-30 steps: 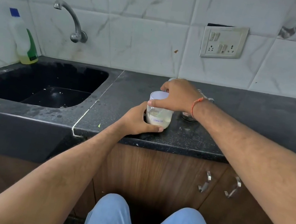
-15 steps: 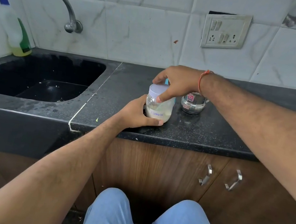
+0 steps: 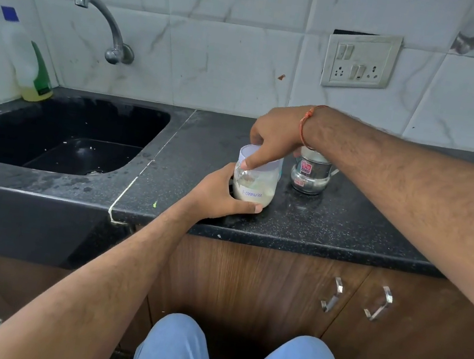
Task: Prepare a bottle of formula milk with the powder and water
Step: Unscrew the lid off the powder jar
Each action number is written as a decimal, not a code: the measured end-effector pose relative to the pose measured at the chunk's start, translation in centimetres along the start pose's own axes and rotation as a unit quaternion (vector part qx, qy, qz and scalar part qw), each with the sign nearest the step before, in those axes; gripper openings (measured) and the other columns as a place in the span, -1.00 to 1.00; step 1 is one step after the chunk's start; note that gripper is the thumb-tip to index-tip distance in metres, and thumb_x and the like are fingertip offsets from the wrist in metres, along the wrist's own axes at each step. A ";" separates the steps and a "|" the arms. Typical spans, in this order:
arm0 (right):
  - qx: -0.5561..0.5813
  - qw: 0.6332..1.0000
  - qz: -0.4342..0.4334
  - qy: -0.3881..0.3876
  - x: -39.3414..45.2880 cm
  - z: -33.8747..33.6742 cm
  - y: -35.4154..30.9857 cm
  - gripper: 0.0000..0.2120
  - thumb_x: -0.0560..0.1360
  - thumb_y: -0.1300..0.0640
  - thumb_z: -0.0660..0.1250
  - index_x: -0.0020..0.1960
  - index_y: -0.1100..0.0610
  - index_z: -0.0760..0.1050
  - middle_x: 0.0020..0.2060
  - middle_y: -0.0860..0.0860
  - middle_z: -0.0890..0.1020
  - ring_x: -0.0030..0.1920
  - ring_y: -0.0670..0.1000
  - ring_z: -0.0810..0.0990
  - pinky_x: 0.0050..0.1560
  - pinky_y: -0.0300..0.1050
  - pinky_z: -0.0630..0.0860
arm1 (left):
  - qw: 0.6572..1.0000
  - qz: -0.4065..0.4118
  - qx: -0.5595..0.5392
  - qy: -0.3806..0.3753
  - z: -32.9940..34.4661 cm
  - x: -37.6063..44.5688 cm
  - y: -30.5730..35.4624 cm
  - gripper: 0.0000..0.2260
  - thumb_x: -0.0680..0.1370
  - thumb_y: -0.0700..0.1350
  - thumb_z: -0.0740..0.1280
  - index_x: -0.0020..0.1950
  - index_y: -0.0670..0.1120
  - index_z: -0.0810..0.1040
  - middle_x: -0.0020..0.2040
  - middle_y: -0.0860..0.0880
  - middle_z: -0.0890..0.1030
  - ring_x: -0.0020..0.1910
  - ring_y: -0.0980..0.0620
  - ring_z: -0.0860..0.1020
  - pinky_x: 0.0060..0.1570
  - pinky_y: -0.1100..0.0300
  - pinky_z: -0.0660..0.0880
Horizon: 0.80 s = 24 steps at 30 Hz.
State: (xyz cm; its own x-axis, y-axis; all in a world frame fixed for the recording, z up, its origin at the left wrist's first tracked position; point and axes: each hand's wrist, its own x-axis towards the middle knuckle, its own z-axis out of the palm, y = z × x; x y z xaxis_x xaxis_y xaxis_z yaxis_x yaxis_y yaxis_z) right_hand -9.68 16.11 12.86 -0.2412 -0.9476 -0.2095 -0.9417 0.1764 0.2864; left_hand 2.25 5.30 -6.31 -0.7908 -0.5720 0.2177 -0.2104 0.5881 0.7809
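Observation:
A small clear jar [image 3: 254, 186] marked "Formula", holding pale powder, stands on the black counter [image 3: 331, 221] near its front edge. My left hand [image 3: 221, 195] wraps around the jar's lower left side. My right hand [image 3: 273, 137] comes from above and its fingers grip the jar's pale lilac lid [image 3: 249, 153]. Just right of the jar stands a small steel pot [image 3: 310, 175] with a red label, partly hidden by my right wrist. A bit of something light blue shows behind the jar; I cannot tell what it is.
A black sink [image 3: 61, 134] lies to the left under a wall tap [image 3: 110, 28]. A dish soap bottle [image 3: 28, 62] stands at the sink's back left corner. A socket plate [image 3: 361, 61] is on the tiled wall. Cabinet handles [image 3: 332, 295] sit below the counter, and my knees are at the bottom of the view.
My right hand has risen from a flat hold on the lid to a fingertip grip from above, uncovering the steel pot. The left hand stays around the jar.

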 end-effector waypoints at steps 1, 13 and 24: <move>0.026 1.000 -0.013 -0.006 -0.1 -0.1 0.1 -0.44 0.44 -0.36 0.45 0.27 0.00 0.59 0.15 0.00 0.68 -0.22 -0.01 0.70 -0.19 -0.05 0.67 | 1.000 -0.001 0.001 0.002 0.0 0.0 0.0 -0.22 0.33 0.16 0.73 0.48 0.10 0.50 0.29 0.20 0.69 0.30 0.19 0.64 0.34 0.12 0.56; 0.030 0.999 -0.023 -0.022 0.1 -0.2 0.1 -0.44 0.42 -0.37 0.41 0.26 -0.04 0.59 0.07 -0.04 0.70 -0.06 0.01 0.72 -0.11 0.05 0.74 | 1.000 -0.009 0.007 0.010 -0.1 -0.2 0.4 -0.26 0.38 0.08 0.74 0.48 0.07 0.49 0.28 0.20 0.68 0.28 0.17 0.63 0.20 0.26 0.51; 0.048 0.998 -0.027 -0.012 0.5 -0.4 -0.2 -0.37 0.35 -0.37 0.40 0.35 -0.14 0.54 0.25 -0.10 0.63 0.15 0.04 0.66 0.03 0.10 0.72 | 1.000 -0.009 0.004 0.013 -0.1 0.0 0.2 -0.24 0.38 0.11 0.73 0.50 0.09 0.49 0.30 0.21 0.68 0.30 0.18 0.62 0.22 0.28 0.50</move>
State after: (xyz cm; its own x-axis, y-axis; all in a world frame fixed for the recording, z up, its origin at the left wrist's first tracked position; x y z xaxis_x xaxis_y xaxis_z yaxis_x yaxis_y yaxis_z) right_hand -9.49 15.52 13.04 -0.1939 -0.9500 -0.2449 -0.9714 0.1511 0.1829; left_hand 2.29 5.36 -6.11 -0.7717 -0.5975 0.2180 -0.2300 0.5817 0.7802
